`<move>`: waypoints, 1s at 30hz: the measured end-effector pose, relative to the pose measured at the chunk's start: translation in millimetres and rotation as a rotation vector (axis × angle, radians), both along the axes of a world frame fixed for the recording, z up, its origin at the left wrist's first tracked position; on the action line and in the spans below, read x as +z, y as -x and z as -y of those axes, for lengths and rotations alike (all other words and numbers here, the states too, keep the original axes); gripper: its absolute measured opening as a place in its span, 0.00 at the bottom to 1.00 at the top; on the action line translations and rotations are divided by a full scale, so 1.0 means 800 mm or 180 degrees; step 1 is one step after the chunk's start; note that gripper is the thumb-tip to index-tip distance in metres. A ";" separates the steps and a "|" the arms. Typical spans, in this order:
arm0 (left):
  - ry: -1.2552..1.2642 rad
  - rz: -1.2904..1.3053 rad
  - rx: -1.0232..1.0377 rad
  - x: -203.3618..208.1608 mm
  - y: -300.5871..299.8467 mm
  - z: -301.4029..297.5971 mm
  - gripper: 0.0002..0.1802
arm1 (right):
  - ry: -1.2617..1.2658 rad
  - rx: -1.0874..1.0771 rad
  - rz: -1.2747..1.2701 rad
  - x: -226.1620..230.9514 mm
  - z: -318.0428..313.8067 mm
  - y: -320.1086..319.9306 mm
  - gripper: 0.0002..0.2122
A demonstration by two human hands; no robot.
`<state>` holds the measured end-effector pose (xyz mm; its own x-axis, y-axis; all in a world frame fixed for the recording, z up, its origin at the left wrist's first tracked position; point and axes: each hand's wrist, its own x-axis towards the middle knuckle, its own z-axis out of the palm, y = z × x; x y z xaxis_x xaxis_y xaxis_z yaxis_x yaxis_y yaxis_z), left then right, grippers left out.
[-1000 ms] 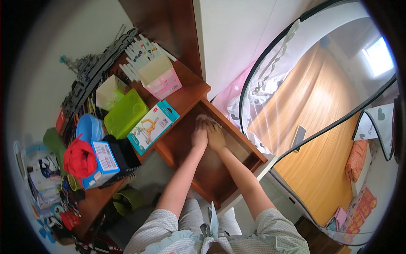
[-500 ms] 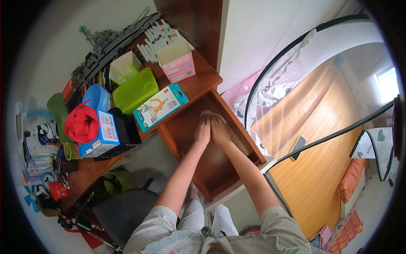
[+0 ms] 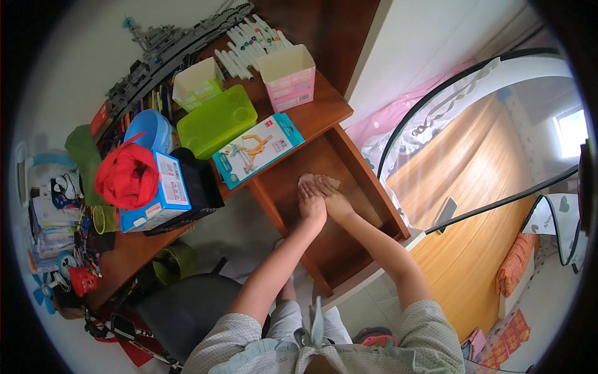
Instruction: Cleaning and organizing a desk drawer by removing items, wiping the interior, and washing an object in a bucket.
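Observation:
An open wooden drawer (image 3: 387, 215) sticks out from the desk in front of me, and both my hands are inside it. A crumpled pale pink cloth (image 3: 330, 181) lies on the drawer's bottom beneath my fingers. My left hand (image 3: 311, 204) presses down on the cloth with its fingers close together. Partly overlapping it, my right hand (image 3: 337, 204) bears on the same cloth from the right side. The cloth's edges show past my fingertips; the rest is hidden under the hands. No other object shows in the drawer.
On the desk (image 3: 317, 116) stand a teal-and-white box (image 3: 258, 149), a green lidded case (image 3: 218, 121), a pink carton (image 3: 289, 81), markers (image 3: 252, 40) and a blue box (image 3: 159, 193) under red fabric (image 3: 128, 174). A dark chair (image 3: 187, 305) stands at lower left; a netted bed (image 3: 479, 181) lies right.
My hands have shifted slightly toward me in the drawer, pressing the cloth, which now shows more around the fingers. My elbows bend more, and the whole view has shifted a little.

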<state>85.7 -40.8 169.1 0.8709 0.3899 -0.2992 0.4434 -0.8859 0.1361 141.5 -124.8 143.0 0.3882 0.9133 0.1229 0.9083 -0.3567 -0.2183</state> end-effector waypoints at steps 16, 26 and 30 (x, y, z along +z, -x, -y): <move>-0.0089 -0.1160 -0.0235 0.039 0.051 -0.016 0.39 | -0.0759 -0.0826 -0.0745 0.038 -0.067 -0.035 0.18; -0.0769 -0.1550 -0.0207 0.004 0.056 0.016 0.28 | 0.1207 -0.0726 -0.0989 0.056 -0.111 -0.013 0.08; -0.1514 -0.1388 -0.0178 -0.001 0.068 0.034 0.28 | -0.0959 -0.1744 0.0449 0.031 -0.085 -0.055 0.15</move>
<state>31.3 -68.2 168.2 0.7313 0.5247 -0.4357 0.3208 -0.8284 -0.4592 185.8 -56.7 167.9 0.7503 0.5043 0.4274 0.6389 -0.7192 -0.2730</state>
